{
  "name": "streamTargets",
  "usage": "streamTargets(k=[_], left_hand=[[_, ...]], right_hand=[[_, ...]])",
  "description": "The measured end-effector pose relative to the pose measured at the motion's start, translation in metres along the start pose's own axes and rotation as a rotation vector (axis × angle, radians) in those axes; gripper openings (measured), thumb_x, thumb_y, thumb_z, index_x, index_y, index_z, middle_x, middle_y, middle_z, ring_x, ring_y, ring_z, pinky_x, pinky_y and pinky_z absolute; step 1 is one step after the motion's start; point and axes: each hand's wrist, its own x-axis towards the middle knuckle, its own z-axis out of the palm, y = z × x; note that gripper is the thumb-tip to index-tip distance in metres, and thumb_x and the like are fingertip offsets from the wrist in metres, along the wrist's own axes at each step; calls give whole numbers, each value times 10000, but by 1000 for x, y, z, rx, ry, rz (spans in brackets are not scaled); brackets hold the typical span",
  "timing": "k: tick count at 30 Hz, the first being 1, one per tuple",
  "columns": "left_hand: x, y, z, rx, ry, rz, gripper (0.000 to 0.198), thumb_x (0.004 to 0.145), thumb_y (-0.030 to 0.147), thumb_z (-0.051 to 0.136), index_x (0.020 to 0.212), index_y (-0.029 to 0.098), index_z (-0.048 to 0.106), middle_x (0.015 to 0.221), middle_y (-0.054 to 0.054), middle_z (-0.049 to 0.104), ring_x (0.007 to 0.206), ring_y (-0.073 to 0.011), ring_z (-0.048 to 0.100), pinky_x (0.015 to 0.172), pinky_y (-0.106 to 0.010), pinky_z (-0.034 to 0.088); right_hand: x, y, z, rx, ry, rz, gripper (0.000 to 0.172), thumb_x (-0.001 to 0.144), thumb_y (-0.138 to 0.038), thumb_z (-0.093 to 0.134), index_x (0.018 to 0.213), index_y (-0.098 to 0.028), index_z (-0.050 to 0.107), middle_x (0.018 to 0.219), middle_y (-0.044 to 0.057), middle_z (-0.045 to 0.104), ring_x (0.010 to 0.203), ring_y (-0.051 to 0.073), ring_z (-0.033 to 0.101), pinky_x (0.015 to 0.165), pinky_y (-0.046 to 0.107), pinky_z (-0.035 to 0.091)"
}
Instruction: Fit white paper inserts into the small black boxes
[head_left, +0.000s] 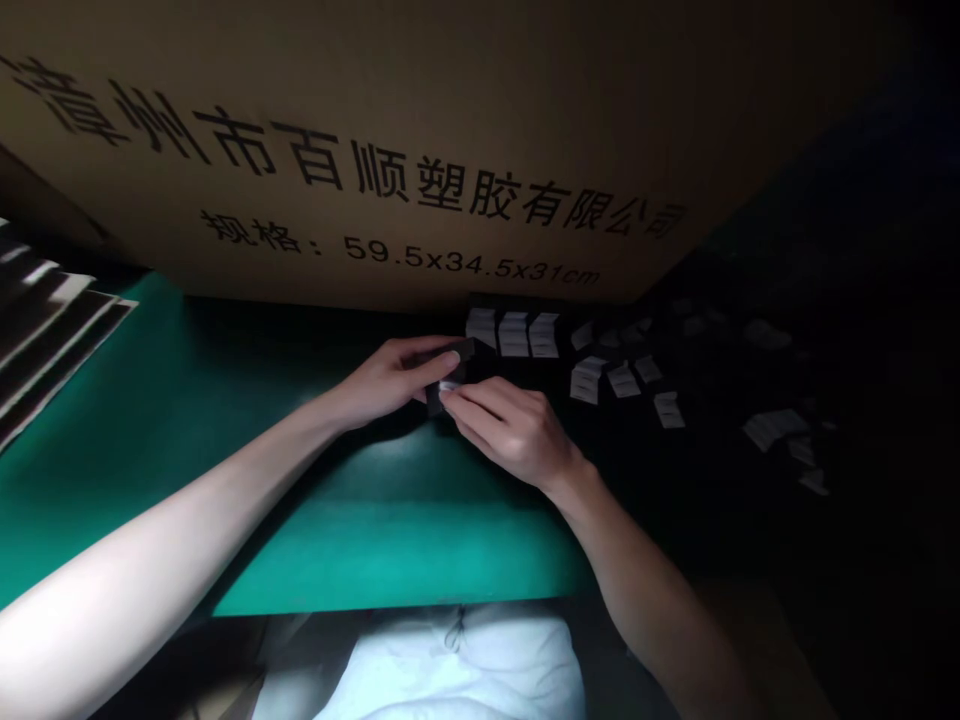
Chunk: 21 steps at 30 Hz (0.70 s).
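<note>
My left hand [394, 380] is closed around a small dark block-like piece [434, 404], its thumb lying along the top. Against the near face of that piece, my right hand [517, 430] presses a small white slip [450, 384] between thumb and fingertips. The fingers partly hide both, and I cannot tell whether the slip is stuck down. Just beyond my hands stand several white folded slips [514, 335] in a row, with something dark behind them. More white slips [624, 379] lie loose to the right.
A large cardboard box [300, 240] with printed black characters stands at the back of the green tabletop [375, 550]. At the far left are stacked dark sheets with pale edges [67, 340]. Scattered slips [776, 428] lie in deep shadow at the right.
</note>
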Motion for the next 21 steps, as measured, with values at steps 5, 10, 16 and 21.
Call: streamTargets(k=[5, 10, 16, 21], left_hand=[[-1, 2, 0, -9, 8, -1, 712, 836, 692, 759, 1355, 204, 776, 940, -82, 810, 767, -199, 695, 637, -268, 578], [1, -3, 0, -108, 87, -19, 697, 829, 666, 790, 1381, 243, 760, 1094, -96, 833, 889, -236, 744, 690, -278, 608], [1, 1, -1, -303, 112, 25, 769, 745, 623, 887, 1379, 211, 746, 1171, -113, 821, 1002, -268, 773, 761, -292, 659], [0, 6, -4, -428, 68, 123, 711, 718, 545, 939, 1328, 225, 762, 1197, -125, 810, 1068, -298, 782, 821, -325, 680]], right_hand=[[1, -1, 2, 202, 101, 69, 136, 1028, -148, 656, 1064, -202, 776, 1021, 74, 813, 936, 183, 772, 839, 331, 665], [3, -2, 2, 279, 109, 127, 116, 1016, -190, 691, 1062, -223, 792, 1077, 67, 816, 996, 191, 770, 901, 376, 666], [4, -6, 5, 309, 186, 281, 125, 1023, -237, 659, 1059, -240, 778, 1098, 68, 786, 1061, 198, 737, 951, 384, 644], [7, -1, 5, 705, 261, 830, 368, 988, -584, 653, 1003, -219, 691, 933, 41, 722, 807, 154, 717, 581, 231, 580]])
